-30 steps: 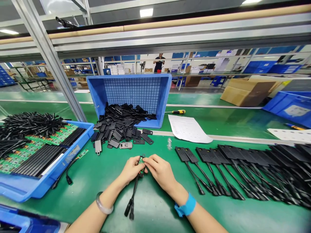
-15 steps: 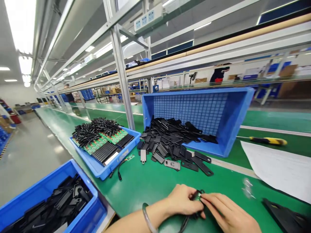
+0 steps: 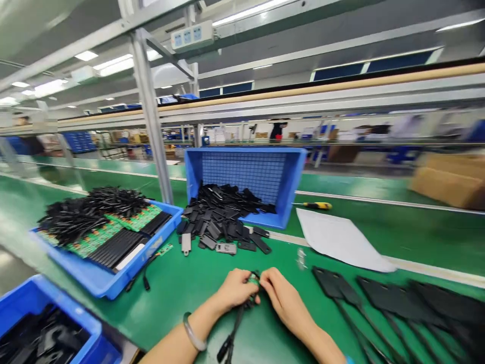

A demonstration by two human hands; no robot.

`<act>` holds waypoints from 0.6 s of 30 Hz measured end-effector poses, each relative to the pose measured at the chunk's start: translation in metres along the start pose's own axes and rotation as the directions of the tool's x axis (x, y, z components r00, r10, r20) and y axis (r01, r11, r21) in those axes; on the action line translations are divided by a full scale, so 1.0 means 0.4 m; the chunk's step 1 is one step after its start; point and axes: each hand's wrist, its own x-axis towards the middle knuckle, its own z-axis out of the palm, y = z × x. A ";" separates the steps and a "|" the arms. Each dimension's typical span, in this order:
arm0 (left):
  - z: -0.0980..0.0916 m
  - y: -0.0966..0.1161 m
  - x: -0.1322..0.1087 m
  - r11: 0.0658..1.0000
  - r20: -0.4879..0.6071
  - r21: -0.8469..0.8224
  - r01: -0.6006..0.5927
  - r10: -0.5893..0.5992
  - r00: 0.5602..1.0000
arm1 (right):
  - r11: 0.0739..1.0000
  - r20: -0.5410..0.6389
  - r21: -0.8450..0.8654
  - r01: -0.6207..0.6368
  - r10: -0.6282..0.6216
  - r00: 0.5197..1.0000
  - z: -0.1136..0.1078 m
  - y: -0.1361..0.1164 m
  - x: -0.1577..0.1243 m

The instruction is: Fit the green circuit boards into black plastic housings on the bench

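Note:
My left hand [image 3: 238, 290], with a bracelet on its wrist, grips a small green circuit board [image 3: 253, 279] with black parts around it. A black cable [image 3: 235, 328] hangs below that hand and ends in connectors near the bottom edge. My right hand [image 3: 283, 299] is pinched at the board's right end; its fingertips hide what they hold there. Behind the hands, black plastic covers [image 3: 223, 217] spill in a heap from a blue bin tipped on its side [image 3: 295, 189]. One grey cover [image 3: 226, 248] lies inner side up at the heap's front.
At left, a blue tray [image 3: 108, 290] holds green boards with black cables; another board [image 3: 164, 249] lies beside it. A blue bin [image 3: 96, 328] of black parts stands lower left. At right are finished-looking black flat pieces with cables [image 3: 394, 301], white paper [image 3: 337, 237] and a screwdriver [image 3: 318, 206].
The view has swung right, bringing the row of black cabled pieces into sight. Both hands stay together at the board, and the right fingertips have shifted slightly upward along its end.

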 end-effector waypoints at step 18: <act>-0.015 -0.011 0.023 0.959 0.032 -0.283 -0.029 0.039 0.999 | 0.627 -0.073 -0.678 -0.384 0.463 0.883 -0.123 0.181 0.127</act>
